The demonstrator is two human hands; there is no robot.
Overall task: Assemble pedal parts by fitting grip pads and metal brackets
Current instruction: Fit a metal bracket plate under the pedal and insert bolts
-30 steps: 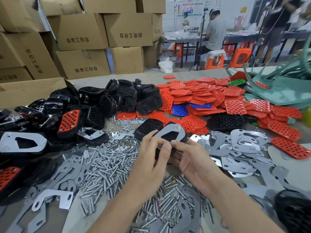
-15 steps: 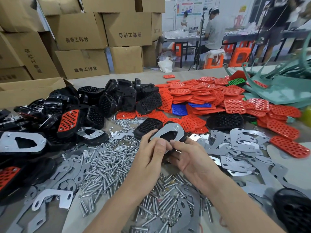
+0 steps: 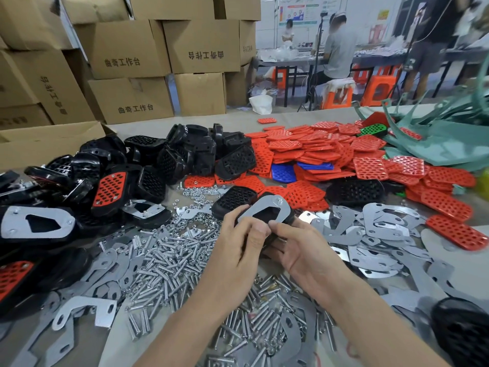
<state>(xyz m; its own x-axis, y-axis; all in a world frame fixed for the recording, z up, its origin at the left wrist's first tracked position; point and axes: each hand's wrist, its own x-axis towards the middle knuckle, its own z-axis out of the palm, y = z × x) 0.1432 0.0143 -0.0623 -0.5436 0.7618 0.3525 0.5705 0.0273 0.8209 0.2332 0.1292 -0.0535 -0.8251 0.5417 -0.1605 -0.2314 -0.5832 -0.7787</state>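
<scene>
Pedal part (image 3: 264,215) bearing one metal bracket (image 3: 260,203) is gripped by both hands: left hand (image 3: 238,250), right hand (image 3: 301,250).

Cardboard boxes (image 3: 127,49) stacked behind; orange stools (image 3: 381,80) beyond.

Bright, even indoor light is cast from overhead across the table (image 3: 312,115). Only soft, shallow shadows are thrown beneath the left hand (image 3: 238,250) and right hand (image 3: 304,252). The pedal (image 3: 265,213) gripped between them is rendered sharply at centre frame. Small glints are scattered over the bolts (image 3: 164,260) and the flat metal brackets (image 3: 383,215), and white highlights are picked up on the glossy black pedal bodies (image 3: 169,160) at left. The far wall (image 3: 370,17) is slightly washed out. Barrel distortion is seen at the edges, where the cardboard boxes (image 3: 127,62) are bent outward. Detail at the left edge and lower corners is smeared.
</scene>
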